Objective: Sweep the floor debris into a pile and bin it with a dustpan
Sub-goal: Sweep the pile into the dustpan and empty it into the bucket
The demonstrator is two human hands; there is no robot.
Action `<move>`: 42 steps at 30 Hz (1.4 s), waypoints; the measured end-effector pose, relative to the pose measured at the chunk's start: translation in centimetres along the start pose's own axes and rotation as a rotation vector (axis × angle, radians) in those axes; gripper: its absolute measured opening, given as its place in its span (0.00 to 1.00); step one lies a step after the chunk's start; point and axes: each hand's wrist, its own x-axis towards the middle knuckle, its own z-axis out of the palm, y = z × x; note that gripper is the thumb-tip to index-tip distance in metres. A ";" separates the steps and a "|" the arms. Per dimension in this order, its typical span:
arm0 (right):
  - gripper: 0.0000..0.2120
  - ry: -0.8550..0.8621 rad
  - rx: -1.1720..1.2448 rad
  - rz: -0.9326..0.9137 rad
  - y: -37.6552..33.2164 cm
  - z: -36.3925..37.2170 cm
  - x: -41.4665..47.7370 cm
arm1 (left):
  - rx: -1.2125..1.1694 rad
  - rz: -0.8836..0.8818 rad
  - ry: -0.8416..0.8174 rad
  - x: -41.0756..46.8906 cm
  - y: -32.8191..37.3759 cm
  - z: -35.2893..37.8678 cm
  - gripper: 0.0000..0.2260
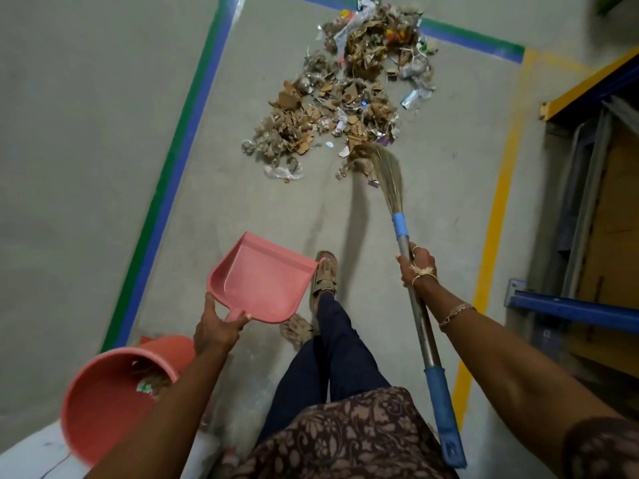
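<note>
Right hand point(416, 271) gripping broom point(408, 257), left hand point(216, 328) holding dustpan point(259, 281) — debris point(345, 95) ahead

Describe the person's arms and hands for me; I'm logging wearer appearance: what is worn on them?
The right hand has a ring on one finger and a chain bracelet at the wrist; a brown patterned sleeve covers the upper arm. The left hand and forearm show nothing worn.

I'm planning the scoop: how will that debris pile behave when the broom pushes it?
The debris pile looks like torn cardboard, dry leaves and wrappers, so it is probably light and prone to scatter. The clear plastic scrap at its near edge may flutter away.
</note>
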 end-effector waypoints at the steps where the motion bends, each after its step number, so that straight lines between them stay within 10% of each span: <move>1: 0.12 -0.013 0.034 -0.024 -0.7 -0.2 -1.0 | 0.002 -0.003 0.002 -0.2 -0.3 -0.3 0.59; 13: 0.28 -0.379 0.186 -0.090 -8.2 4.6 -2.5 | 0.056 -0.030 0.016 3.2 -0.4 -2.7 0.59; 21: 0.07 -0.543 0.221 -0.034 -20.7 14.6 4.7 | 0.157 -0.038 0.067 5.9 5.4 -6.9 0.55; 24: 0.14 -0.609 0.361 0.124 -25.8 17.0 8.0 | 0.177 -0.100 0.085 9.2 6.1 -8.6 0.56; 42: 0.13 -0.156 0.677 0.208 -20.0 2.7 14.1 | 0.326 0.083 0.020 11.1 25.3 -9.8 0.51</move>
